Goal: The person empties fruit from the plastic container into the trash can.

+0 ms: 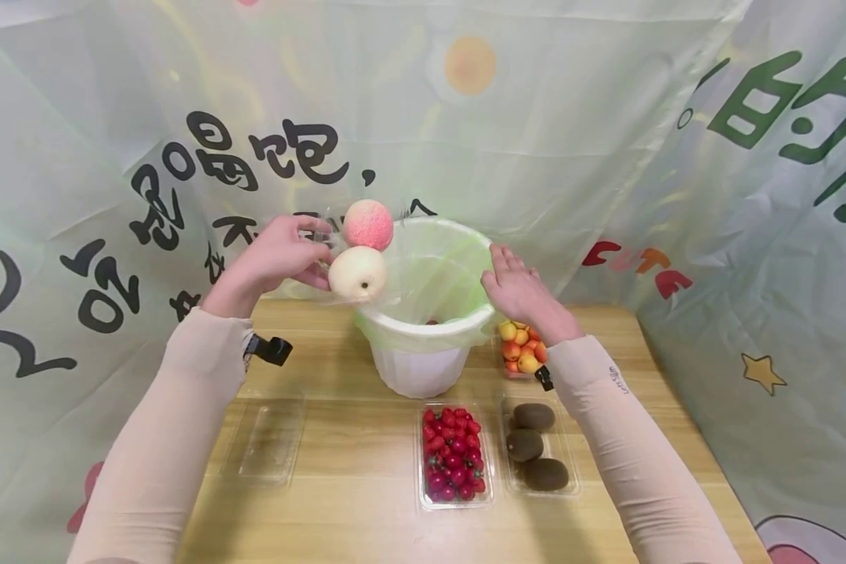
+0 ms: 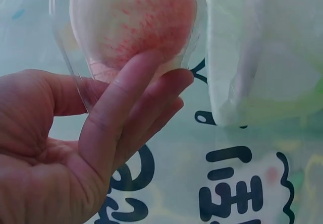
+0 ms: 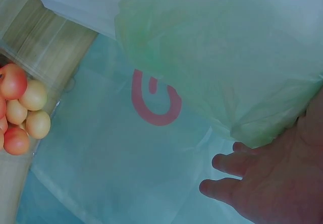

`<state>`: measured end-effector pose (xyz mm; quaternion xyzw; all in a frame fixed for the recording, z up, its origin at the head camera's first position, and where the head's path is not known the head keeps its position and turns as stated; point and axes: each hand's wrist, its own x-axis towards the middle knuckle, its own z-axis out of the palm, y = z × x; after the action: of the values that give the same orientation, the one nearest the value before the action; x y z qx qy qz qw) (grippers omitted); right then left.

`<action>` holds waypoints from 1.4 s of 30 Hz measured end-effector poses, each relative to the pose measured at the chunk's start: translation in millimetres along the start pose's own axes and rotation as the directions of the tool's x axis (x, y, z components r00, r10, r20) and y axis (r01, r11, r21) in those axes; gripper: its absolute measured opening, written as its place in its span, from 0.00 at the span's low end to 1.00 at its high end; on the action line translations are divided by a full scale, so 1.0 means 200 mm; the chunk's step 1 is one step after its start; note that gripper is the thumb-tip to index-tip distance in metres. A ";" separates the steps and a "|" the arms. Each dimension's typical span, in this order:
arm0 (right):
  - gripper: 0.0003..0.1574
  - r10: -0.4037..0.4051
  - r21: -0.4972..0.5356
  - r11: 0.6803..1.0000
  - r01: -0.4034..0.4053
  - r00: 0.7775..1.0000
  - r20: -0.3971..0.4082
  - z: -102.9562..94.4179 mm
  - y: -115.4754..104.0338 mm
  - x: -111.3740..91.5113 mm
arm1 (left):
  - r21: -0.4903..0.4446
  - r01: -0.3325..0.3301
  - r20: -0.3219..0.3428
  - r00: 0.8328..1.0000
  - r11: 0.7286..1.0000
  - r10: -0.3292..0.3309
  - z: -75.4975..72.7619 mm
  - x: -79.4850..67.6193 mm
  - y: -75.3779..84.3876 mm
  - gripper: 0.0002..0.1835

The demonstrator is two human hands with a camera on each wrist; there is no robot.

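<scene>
Over the left rim of a white bin (image 1: 419, 364), my left hand (image 1: 282, 254) grips a tilted clear plastic box (image 2: 63, 37) between thumb and fingers. Inside it are a pink peach (image 1: 369, 225) and a cream-coloured peach (image 1: 357, 274) with a dark spot. A thin green bag (image 1: 465, 274) lines the bin and folds over its rim. At the right side of that rim lies my right hand (image 1: 525, 291); in the right wrist view its fingers (image 3: 224, 188) extend loosely past the green bag. Low inside the bin, a small dark reddish bit shows.
On the wooden table (image 1: 352, 470) stand a box of red cherry tomatoes (image 1: 454, 454), a box of kiwis (image 1: 525, 445) and a box of yellow-orange fruit (image 1: 518, 345), partly behind the right forearm. A bare clear tray (image 1: 268, 442) lies at left. Printed cloth (image 1: 571, 141) hangs behind.
</scene>
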<state>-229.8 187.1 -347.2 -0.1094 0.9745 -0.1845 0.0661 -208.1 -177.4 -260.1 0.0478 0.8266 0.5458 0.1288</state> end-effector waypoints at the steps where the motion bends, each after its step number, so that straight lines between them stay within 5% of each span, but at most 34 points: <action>1: 0.45 0.001 -0.002 1.000 -0.001 1.000 0.001 0.00 0.00 0.00 | -0.006 0.000 -0.001 1.000 1.000 0.000 0.01 0.01 0.01 0.30; 15: 0.45 0.001 -0.002 1.000 -0.002 1.000 -0.003 0.00 -0.01 0.00 | -0.053 -0.039 -0.125 0.992 0.998 0.032 0.12 0.19 0.03 0.32; 31: 0.45 0.001 0.007 1.000 -0.001 1.000 -0.008 0.00 -0.01 0.01 | 0.006 -0.148 -0.299 0.944 0.989 0.143 0.25 0.32 -0.04 0.34; 35: 0.44 0.002 0.011 1.000 -0.002 1.000 -0.007 0.00 0.00 0.01 | 0.045 -0.202 -0.346 0.916 0.978 0.205 0.27 0.32 -0.05 0.32; 42: 0.44 0.007 0.022 1.000 -0.007 1.000 0.001 0.00 -0.01 0.00 | 0.206 -0.269 -0.439 0.834 0.941 0.334 0.32 0.34 -0.10 0.29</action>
<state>-229.1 184.9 -345.3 -0.1054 0.9727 -0.1951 0.0686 -254.6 -113.4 -312.1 0.0531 0.8500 0.4972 -0.1656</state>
